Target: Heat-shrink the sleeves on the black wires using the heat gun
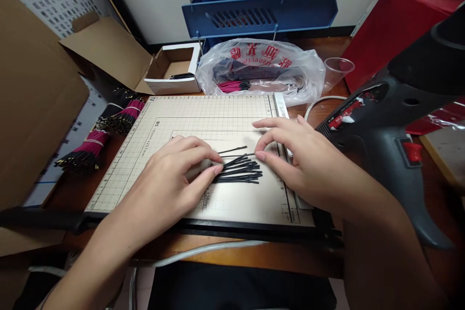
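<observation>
A bunch of short, thin black wires [241, 173] lies fanned out on the cream gridded board of a paper cutter [225, 109]. My left hand [178, 169] is closed at the left ends of the bunch, thumb and forefinger pinched at a single black wire [236, 156]. Between thumb and forefinger, my right hand [290, 147] pinches the right end of that same wire, which stretches straight between both hands. Just above it lies another loose black wire [232, 149]. My left fingers hide the wires' left ends.
Banded bundles of pink and black wires [90, 147] lie at left, beside an open cardboard box [109, 51]. Behind the board are a white box [174, 87] and a clear plastic bag [308, 70]. A heat gun [385, 116] stands close at right, near a clear cup [336, 70].
</observation>
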Demonstrator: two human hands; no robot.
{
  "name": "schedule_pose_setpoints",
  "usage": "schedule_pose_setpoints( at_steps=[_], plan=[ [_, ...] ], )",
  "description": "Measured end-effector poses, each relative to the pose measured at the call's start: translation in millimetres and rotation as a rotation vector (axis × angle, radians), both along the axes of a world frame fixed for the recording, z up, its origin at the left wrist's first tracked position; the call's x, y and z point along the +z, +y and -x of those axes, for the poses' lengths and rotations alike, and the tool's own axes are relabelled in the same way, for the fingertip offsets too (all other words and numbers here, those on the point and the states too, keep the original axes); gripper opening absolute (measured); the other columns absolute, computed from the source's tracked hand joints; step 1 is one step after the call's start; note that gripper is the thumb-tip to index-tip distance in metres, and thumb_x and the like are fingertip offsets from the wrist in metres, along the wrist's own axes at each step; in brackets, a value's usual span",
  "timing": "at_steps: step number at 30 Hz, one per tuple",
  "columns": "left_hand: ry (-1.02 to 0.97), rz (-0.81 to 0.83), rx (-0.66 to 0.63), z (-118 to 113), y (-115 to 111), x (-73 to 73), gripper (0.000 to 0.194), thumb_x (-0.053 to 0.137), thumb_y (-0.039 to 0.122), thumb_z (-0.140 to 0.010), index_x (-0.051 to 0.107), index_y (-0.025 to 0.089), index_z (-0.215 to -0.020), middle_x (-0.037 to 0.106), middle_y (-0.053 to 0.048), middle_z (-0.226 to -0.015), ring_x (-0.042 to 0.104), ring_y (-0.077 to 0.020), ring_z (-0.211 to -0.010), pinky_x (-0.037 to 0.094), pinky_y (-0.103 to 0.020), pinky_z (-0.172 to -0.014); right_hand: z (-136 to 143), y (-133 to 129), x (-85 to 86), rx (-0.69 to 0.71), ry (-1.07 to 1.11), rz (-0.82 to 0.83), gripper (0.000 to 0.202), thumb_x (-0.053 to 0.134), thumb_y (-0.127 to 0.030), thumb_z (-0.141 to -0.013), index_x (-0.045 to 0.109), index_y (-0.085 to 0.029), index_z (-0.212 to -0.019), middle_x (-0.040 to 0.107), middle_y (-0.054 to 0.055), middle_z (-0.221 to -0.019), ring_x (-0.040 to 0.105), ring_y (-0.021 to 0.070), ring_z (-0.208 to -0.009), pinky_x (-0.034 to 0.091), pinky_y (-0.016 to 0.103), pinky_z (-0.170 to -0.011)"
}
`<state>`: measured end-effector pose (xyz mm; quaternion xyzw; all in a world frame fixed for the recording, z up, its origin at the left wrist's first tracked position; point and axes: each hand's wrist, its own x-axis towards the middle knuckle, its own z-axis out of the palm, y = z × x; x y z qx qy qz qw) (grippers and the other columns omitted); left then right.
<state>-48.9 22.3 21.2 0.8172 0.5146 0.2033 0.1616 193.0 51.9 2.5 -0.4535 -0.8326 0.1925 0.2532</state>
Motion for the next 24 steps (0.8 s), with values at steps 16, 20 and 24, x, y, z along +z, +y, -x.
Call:
schedule_pose_setpoints(
  at_steps=[16, 20, 24],
  plan=[
    [0.049, 0.002, -0.018, -1.7, 4.6, -2.0, 0.015, 0.059, 0.026, -0.097, 0.074, 0.024, -0.093, 0.073, -0.002, -0.098, 0.064, -0.0201, -0.092, 0.046, -0.035, -0.083, 2.1, 1.0, 1.0, 0.021, -0.02, -0.029, 0.017, 0.053, -0.018, -0.095, 0.065, -0.024, -0.085, 0.067, 0.005, -0.131, 0.057, 0.0262, -0.132, 0.024, 0.068, -0.121],
    [0.065, -0.015, 0.014, -2.3, 8.6, 0.4, 0.017, 0.057, 0.027, -0.097, 0.073, 0.022, -0.091, 0.073, -0.002, -0.095, 0.064, -0.0205, -0.09, 0.046, -0.036, -0.082, 6.2, 0.6, 1.2, -0.028, 0.006, -0.092, 0.014, 0.054, -0.018, -0.095, 0.066, -0.024, -0.092, 0.067, 0.006, -0.132, 0.059, 0.0286, -0.131, 0.028, 0.07, -0.118],
    [0.127, -0.089, 0.067, -3.0, 12.1, -1.2, 0.018, 0.058, 0.029, -0.096, 0.073, 0.021, -0.092, 0.073, -0.003, -0.093, 0.063, -0.0228, -0.09, 0.045, -0.037, -0.079, 6.9, 1.4, 0.3, -0.096, -0.006, -0.126, 0.012, 0.058, -0.021, -0.095, 0.068, -0.024, -0.102, 0.066, 0.008, -0.135, 0.061, 0.0295, -0.128, 0.036, 0.066, -0.114]
  ],
)
